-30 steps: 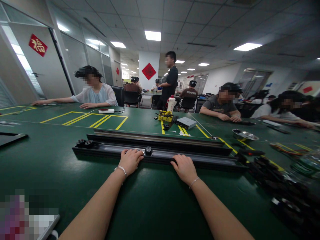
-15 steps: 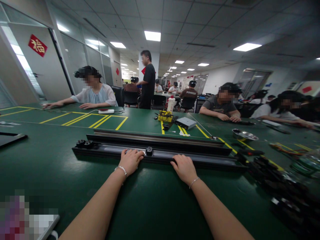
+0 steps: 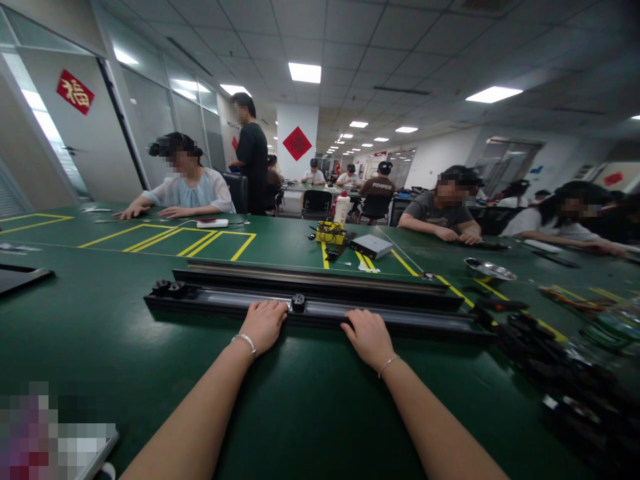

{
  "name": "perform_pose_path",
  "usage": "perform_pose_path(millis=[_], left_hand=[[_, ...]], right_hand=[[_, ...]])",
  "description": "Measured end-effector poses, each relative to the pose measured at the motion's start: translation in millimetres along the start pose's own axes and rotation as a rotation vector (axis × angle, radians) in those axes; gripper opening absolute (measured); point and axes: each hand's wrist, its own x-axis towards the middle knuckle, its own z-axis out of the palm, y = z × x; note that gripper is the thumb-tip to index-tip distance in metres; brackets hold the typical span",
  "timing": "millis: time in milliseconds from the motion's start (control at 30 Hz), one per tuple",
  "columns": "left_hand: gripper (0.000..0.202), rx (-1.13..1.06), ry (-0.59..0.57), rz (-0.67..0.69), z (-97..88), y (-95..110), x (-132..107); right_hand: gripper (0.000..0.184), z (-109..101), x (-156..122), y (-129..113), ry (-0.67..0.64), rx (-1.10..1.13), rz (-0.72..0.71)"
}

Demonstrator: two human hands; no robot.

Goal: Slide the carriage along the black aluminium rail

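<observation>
A long black rail (image 3: 210, 303) lies across the green table in front of me, with a second black rail (image 3: 320, 277) just behind it. My left hand (image 3: 263, 323) rests on the near rail's front edge, fingers curled over it. A small black slider piece (image 3: 299, 303) sits on the rail right beside that hand. My right hand (image 3: 368, 336) grips the same rail's front edge farther right, fingers also bent over it. Two small black parts (image 3: 169, 287) sit at the rail's left end.
A heap of black parts (image 3: 560, 373) lies at the right, with a metal bowl (image 3: 489, 270) behind. A yellow box (image 3: 331, 233) and grey box (image 3: 371, 246) sit mid-table. Several people sit round the table; one person (image 3: 251, 160) stands at the back. A dark tray (image 3: 20, 275) is at left.
The standing person has walked leftward behind the table. The seated person at left drew an outstretched arm in. My hands stay on the rail, barely shifting.
</observation>
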Motion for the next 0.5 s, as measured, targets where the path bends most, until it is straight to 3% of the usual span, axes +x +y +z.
perform_pose_path(millis=[500], left_hand=[[0.032,0.031,0.056,0.017,5.5,0.8,1.5]], right_hand=[[0.022,-0.4,-1.2,-1.2,0.03,-0.005,-0.02]])
